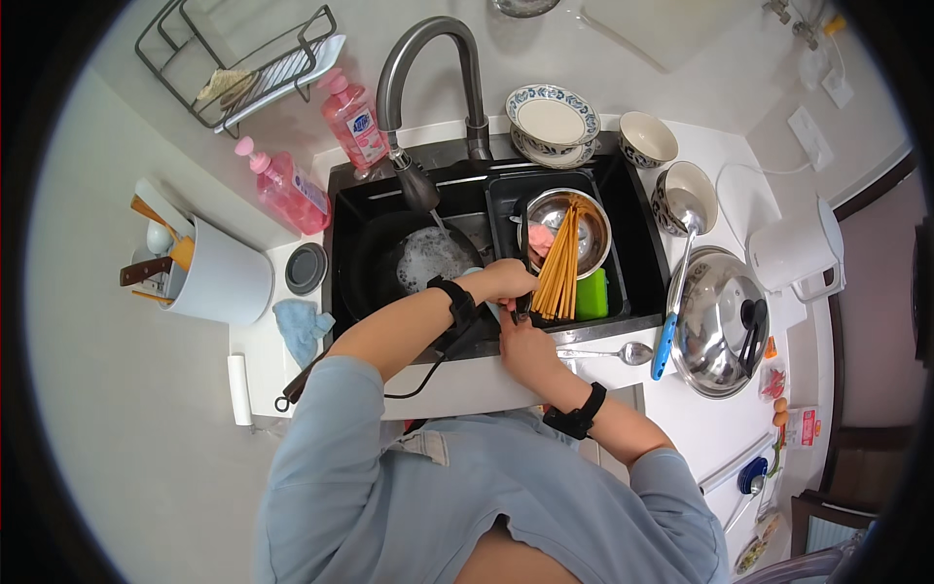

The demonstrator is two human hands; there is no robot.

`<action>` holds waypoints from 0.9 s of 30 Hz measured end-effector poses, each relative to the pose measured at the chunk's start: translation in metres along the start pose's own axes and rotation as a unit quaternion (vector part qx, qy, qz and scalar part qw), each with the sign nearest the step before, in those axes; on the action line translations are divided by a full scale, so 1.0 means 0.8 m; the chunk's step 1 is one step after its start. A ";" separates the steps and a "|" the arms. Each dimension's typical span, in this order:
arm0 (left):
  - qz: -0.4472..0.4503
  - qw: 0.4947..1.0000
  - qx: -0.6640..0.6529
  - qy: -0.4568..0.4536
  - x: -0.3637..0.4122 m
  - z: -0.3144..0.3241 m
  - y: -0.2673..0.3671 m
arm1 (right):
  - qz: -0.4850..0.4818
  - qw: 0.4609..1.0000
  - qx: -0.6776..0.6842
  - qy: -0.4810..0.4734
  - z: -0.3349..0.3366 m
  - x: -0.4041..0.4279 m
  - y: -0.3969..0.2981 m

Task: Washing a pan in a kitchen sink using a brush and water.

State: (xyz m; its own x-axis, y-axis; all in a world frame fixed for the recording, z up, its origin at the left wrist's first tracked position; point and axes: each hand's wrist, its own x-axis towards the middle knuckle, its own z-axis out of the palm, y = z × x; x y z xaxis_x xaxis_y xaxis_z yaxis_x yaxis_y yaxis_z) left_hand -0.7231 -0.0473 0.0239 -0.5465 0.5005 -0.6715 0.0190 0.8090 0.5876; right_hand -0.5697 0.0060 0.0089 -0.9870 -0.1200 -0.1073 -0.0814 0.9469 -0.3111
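Observation:
Over the sink's middle divider, my left hand (509,280) is closed around a long, thin dark utensil (524,244); its exact kind is unclear. My right hand (527,349) grips its near end, close beside the left. Something pale blue, perhaps a cloth, shows partly under the left hand. To the right, a bundle of wooden chopsticks (560,270) leans across a steel bowl (595,226), which also holds a pink item (541,239). A green sponge (592,295) lies by the bowl. In the left basin, water runs from the faucet (419,186) into a dark wok (368,255) with suds.
Two pink pump bottles (355,128) stand behind left. A blue cloth (299,328) and utensil holder (226,274) are at left. Plates (553,117), bowls (648,139), a blue-handled ladle (665,343), a steel lid (711,328), a spoon (635,354) and a white kettle (792,248) surround the sink's right.

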 end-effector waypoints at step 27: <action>-0.039 0.898 0.279 0.337 -0.320 -0.038 -0.282 | -0.192 0.941 -0.052 -0.273 -0.009 0.153 -0.051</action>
State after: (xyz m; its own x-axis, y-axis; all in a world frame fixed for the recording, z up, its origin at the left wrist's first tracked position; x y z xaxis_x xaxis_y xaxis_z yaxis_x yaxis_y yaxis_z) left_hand -0.6129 -0.3674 0.0768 -0.9433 0.2882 -0.1648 0.2735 0.9560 0.1064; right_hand -0.6884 -0.0453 0.0155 -0.6662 -0.5679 -0.4833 -0.4587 0.8231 -0.3348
